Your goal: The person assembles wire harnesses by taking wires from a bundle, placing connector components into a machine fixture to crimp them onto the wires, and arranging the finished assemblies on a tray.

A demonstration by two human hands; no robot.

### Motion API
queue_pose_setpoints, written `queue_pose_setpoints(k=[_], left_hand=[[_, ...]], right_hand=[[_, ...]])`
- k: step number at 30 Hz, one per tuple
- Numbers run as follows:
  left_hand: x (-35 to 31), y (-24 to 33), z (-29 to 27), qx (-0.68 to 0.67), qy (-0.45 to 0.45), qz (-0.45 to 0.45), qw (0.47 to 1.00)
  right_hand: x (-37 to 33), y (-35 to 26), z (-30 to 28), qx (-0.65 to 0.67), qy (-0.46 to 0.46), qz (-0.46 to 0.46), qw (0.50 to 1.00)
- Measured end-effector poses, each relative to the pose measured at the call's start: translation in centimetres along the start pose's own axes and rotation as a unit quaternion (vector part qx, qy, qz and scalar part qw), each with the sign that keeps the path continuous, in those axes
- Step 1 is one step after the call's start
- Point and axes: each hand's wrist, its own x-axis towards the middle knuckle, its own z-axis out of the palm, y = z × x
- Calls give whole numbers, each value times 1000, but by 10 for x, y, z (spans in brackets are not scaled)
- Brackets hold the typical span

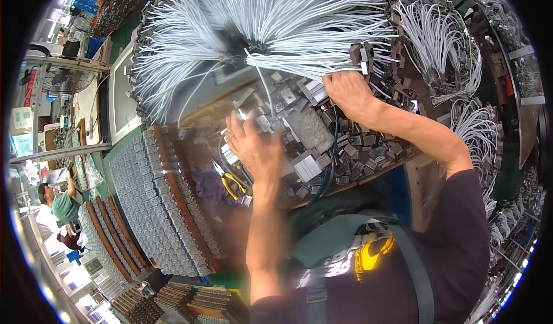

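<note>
My left hand (253, 148) is over the metal fixture (291, 125) on the bench, fingers spread and slightly blurred. A single white cable (265, 87) runs down from the big bundle to the fixture, close to that hand's thumb. To the right, my right hand (349, 95) is closed, its fingers bent down beside a silver metal block (314, 91) at the lower edge of the white cable bundle (276, 18). What its fingertips grip, if anything, is hidden. Small dark metal housings (360, 157) lie heaped below my right forearm.
Yellow-handled pliers (231, 184) lie left of the fixture, next to a purplish cloth (210, 185). Stacked rows of grey metal parts (155, 197) with brown strips stand at the left. More white cables (443, 47) hang at the right. Another person (62, 203) is far left.
</note>
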Motion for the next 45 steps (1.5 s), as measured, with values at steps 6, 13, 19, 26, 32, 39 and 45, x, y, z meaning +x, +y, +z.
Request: queue_pose_setpoints(k=[6,13,19,26,32,39,45], left_hand=[[-8,9,-5,-41,54,47,997],[-3,39,6,-117,42,124,985],[-22,16,7,-146,32,55,987],[-36,12,-12,-178,29,-1,984],[-39,18,-10,-199,-12,6,980],[-47,11,-12,-218,-21,-21,976],[-48,6,-17,-234,-33,-28,971]], right_hand=[[-4,4,0,41,43,-1,998],[3,-32,-7,118,211,-212,947],[4,-35,-2,73,207,-251,943],[-63,13,-36,95,-18,-46,994],[-45,21,-19,52,95,-92,990],[-30,21,-4,71,117,-77,988],[-28,30,-61,619,-59,-11,783]])
